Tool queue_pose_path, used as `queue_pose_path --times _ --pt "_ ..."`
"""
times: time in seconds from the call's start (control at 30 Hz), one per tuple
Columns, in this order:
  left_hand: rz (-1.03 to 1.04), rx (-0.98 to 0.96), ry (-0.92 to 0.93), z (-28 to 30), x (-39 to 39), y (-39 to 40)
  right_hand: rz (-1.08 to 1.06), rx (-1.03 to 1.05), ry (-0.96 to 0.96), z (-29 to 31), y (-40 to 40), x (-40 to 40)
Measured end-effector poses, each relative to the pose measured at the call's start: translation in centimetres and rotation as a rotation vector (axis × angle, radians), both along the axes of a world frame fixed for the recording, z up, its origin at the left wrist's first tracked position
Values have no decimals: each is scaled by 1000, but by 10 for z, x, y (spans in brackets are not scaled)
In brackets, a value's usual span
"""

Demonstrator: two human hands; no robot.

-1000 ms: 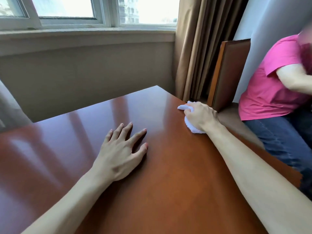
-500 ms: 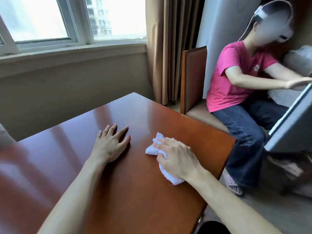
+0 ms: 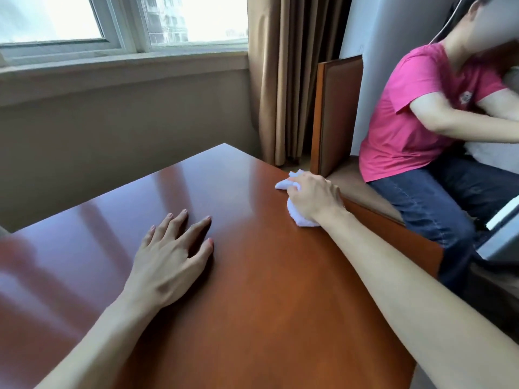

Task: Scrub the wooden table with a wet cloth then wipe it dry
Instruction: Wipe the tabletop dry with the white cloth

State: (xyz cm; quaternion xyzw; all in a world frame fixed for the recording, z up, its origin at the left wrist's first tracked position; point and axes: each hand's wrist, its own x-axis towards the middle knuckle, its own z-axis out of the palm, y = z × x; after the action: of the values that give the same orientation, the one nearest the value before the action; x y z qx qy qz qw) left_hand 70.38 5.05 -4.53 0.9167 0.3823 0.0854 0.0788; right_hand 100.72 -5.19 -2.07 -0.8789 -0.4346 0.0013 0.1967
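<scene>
We kept our left hand [image 3: 168,256] flat on the tabletop [image 3: 252,290], fingers spread wide and holding nothing, most likely as a brace so we could lean into the reach across the wood. Our right hand [image 3: 311,199] was out at the far right edge of the tabletop with its fingers curled over the bunched white cloth [image 3: 297,216], pressing it down on the surface; bunching it probably gave a firmer pad for scrubbing. We judged this to be the wet scrubbing pass, though we could not tell from the sheen alone whether the cloth was damp.

Just beyond the cloth, a wooden chair [image 3: 337,113] stood close against that right edge, and a person in a pink shirt [image 3: 407,113] sat on it facing away. That chair and the seated person crowded the side we were working on, so a stroke running off the edge risked brushing them. A curtain [image 3: 280,80] hung at the far right beside the window [image 3: 120,21].
</scene>
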Motion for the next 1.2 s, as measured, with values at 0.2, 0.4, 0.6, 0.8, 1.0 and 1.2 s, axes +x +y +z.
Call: queue_pose_path --times 0.2,0.4,0.6,0.8,1.0,1.2 --pt "5 -1 11 1 -1 2 -165 -55 -41 2 52 30" --pt "-3 -23 47 5 0 -2 21 -115 20 7 -32 -44" --pt "-13 -9 179 21 12 -12 9 -256 -51 6 -136 -133" --pt "-128 -23 81 15 29 -48 3 -11 -132 -7 -155 -143" --pt "-104 -21 -3 1 27 -46 -100 3 -69 -1 -75 -35" --pt "-77 -11 -9 1 30 -44 -233 -72 -12 4 -7 31"
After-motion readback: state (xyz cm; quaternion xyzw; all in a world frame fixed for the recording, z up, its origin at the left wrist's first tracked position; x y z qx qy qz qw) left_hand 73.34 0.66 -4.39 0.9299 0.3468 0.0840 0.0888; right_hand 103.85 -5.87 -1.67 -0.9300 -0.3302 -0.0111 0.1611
